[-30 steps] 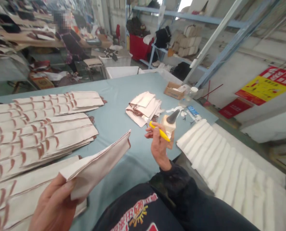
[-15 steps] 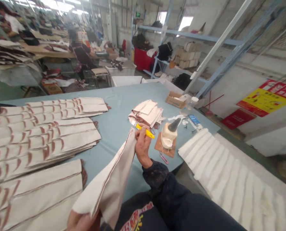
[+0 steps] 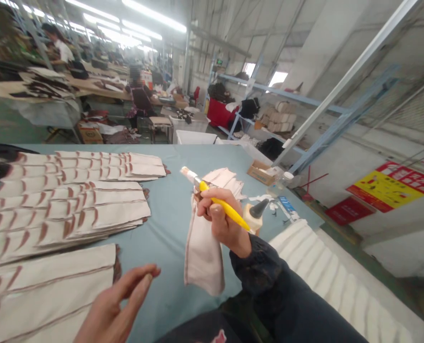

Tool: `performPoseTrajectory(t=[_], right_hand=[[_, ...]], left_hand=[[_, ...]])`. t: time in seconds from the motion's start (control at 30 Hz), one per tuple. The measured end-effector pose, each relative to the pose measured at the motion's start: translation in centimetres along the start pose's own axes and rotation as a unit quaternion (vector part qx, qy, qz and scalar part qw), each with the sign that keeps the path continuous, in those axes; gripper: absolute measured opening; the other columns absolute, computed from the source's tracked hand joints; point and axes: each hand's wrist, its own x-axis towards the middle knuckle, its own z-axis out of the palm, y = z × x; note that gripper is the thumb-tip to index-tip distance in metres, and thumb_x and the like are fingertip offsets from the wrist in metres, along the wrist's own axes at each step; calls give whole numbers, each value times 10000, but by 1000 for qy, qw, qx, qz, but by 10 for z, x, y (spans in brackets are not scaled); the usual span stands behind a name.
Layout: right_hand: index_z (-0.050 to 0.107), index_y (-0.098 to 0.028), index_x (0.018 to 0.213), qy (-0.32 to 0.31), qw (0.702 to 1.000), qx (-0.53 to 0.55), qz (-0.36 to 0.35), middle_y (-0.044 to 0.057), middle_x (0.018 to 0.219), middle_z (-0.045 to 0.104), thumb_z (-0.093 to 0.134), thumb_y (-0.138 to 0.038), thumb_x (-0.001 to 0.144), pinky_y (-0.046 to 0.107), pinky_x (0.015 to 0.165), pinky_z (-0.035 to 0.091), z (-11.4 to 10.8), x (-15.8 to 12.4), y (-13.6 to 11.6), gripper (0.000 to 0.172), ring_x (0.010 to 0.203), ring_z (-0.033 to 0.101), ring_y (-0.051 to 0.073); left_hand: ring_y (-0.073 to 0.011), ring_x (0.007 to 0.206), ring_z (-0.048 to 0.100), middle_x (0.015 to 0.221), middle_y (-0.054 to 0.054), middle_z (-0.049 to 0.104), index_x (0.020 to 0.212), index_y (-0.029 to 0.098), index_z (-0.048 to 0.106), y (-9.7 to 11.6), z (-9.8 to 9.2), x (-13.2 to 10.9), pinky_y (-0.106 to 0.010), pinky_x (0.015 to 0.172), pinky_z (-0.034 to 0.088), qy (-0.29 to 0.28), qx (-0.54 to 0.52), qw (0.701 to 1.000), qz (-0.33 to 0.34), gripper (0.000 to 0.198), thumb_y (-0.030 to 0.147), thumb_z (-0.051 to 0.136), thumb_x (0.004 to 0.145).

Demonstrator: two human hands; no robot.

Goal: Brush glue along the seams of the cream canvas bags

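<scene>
My right hand [image 3: 222, 216] is closed around a yellow-handled brush [image 3: 229, 212], its pale-tipped bristles pointing up and left. A cream fabric piece [image 3: 205, 252] with a brown seamed edge hangs beneath the same hand; its top end appears gripped in the fingers, which partly hide it. My left hand [image 3: 121, 300] is empty, thumb and fingers apart, near the rows of cream fabric pieces [image 3: 65, 271] on the left. Behind my right hand lies a small pile of cream pieces [image 3: 222, 177]. A cream bottle with a dark nozzle [image 3: 254, 214] is partly covered by that hand.
The blue-green table [image 3: 165, 228] also carries a cardboard box [image 3: 261, 172], a clear jar [image 3: 287, 180] and white scraps. Overlapping white padded strips [image 3: 326, 267] lie at right. Beyond stand a blue shelf rack [image 3: 305, 97] and a person at another table [image 3: 140, 97].
My left hand has let go of the fabric piece and opened. The fabric now hangs from my right hand, and the brush has swung so its bristles sit higher and further left.
</scene>
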Motion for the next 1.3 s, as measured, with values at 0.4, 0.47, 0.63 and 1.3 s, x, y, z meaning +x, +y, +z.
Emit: performPoseTrajectory(t=[0.4, 0.47, 0.63, 1.3], right_hand=[[652, -297, 1094, 27, 999, -1, 28, -14, 718, 722, 485, -659, 1051, 255, 480, 430, -21, -4, -36, 401, 466, 502, 119], [631, -288, 1105, 60, 994, 48, 80, -33, 686, 695, 486, -681, 1038, 231, 431, 367, -17, -4, -25, 424, 418, 429, 101], [614, -247, 1056, 122, 959, 144, 210, -74, 573, 604, 484, -786, 968, 204, 358, 242, 4, -14, 6, 562, 346, 312, 67], [640, -209, 712, 196, 924, 141, 297, -81, 430, 471, 628, -562, 972, 186, 326, 262, 7, -74, -74, 438, 313, 373, 69]], left_hand=[[-296, 968, 752, 1024, -49, 840, 978, 264, 863, 118, 19, 64, -359, 901, 609, -250, -49, 945, 203, 302, 207, 716, 721], [-265, 852, 734, 968, -64, 819, 952, 237, 846, 112, 21, 62, -335, 781, 612, -313, -75, 937, 137, 211, 284, 718, 790], [-233, 727, 704, 790, -65, 764, 807, 214, 801, 92, 25, 49, -339, 732, 598, -379, -116, 918, 14, 295, 504, 766, 847], [-202, 708, 650, 800, -42, 718, 889, 220, 819, 51, 23, -30, -258, 646, 478, -74, 103, 980, 151, 309, 281, 537, 999]])
